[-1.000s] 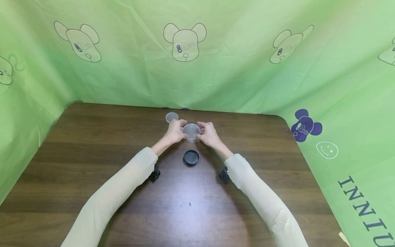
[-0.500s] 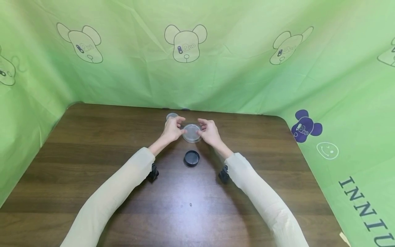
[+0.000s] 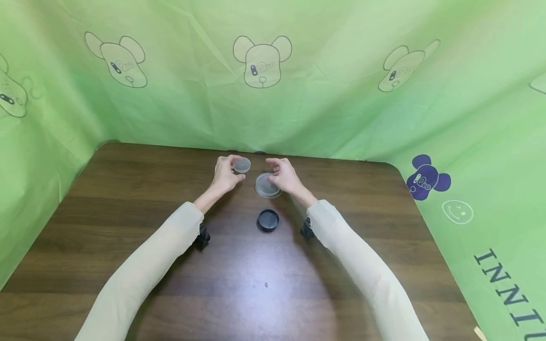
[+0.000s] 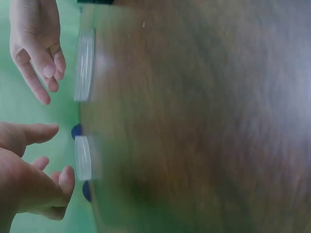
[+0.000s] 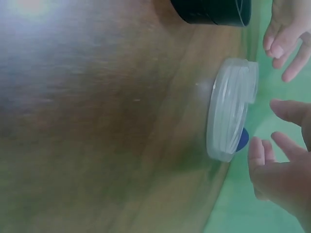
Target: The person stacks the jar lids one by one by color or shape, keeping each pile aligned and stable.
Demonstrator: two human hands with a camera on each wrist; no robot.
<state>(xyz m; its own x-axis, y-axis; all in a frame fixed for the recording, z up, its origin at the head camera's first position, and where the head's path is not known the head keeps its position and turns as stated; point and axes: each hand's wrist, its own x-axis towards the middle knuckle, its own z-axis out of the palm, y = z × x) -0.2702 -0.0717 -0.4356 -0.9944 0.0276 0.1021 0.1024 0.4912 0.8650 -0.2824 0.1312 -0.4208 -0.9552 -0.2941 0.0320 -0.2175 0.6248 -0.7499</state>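
Note:
My left hand [image 3: 225, 175] hovers beside a small round clear dish [image 3: 242, 165] near the back of the table. Its thumb and fingers are spread, and the left wrist view shows them apart from that small dish [image 4: 84, 158]. Above the right side of a larger round clear dish [image 3: 266, 186] is my right hand [image 3: 286, 177]. In the right wrist view its fingers are loosely extended beside the larger dish [image 5: 226, 114], not gripping it. Both dishes lie on the table. A shallow black round container [image 3: 268, 220] sits nearer to me, apart from both hands.
The brown wooden table [image 3: 170, 284] ends at a green printed curtain [image 3: 324, 104] along the back and sides. A tiny speck [image 3: 266, 285] lies on the tabletop closer to me. Both wrists carry a black camera mount.
My left hand has let go of the larger dish's left side and moved left to the small dish. The right hand has loosened from the larger dish and shifted slightly up.

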